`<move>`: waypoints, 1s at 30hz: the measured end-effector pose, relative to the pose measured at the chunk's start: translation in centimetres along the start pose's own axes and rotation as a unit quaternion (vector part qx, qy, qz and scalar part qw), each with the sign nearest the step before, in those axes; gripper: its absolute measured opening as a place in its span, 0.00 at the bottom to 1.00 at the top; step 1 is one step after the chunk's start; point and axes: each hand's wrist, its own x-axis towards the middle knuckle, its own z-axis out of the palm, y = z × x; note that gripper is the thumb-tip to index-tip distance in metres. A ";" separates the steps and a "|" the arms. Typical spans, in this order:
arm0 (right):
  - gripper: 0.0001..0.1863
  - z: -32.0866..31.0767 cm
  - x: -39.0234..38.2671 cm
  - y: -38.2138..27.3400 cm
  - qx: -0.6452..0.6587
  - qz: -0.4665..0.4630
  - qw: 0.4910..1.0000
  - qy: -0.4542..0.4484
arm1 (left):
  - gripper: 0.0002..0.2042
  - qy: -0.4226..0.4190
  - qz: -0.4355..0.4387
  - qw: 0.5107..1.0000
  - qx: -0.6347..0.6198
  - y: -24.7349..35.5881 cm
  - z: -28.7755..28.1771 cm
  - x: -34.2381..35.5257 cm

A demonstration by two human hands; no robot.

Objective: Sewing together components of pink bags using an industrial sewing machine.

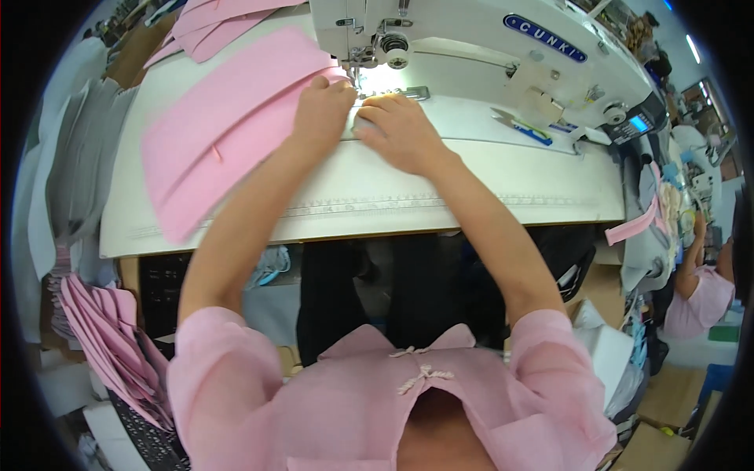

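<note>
A pink fabric piece (228, 125) lies spread on the white sewing table, its right end running to the needle of the white sewing machine (463, 35). A long fold and a small pink tab show on its surface. At that right end my left hand (322, 114) has its bent fingers closed on the fabric edge, close to the lit presser foot (355, 78). Just right of the needle my right hand (404, 133) is curled, thumb drawn toward the fingers, beside the metal plate. What sits under those fingers is hidden.
Blue-handled thread snips (532, 132) lie on the table at right. More pink pieces (212, 27) are stacked at the far left. Grey and pink fabric bundles (110, 330) hang by the left edge. A pink strip (635, 224) hangs at right, where another person (703, 294) sits.
</note>
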 end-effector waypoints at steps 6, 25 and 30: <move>0.10 0.3 0.5 0.2 0.052 -0.009 0.998 0.026 | 0.03 -0.076 -0.086 0.990 0.088 2.3 -0.6 -0.4; 0.22 -2.3 -5.6 -13.8 0.704 0.357 0.506 -0.348 | 0.27 -0.108 -0.519 0.842 0.103 -9.8 -14.2 -15.1; 0.27 -0.1 -3.8 -15.3 0.792 0.425 0.381 -0.218 | 0.25 -0.055 -0.543 0.833 0.092 -8.7 -13.4 -16.8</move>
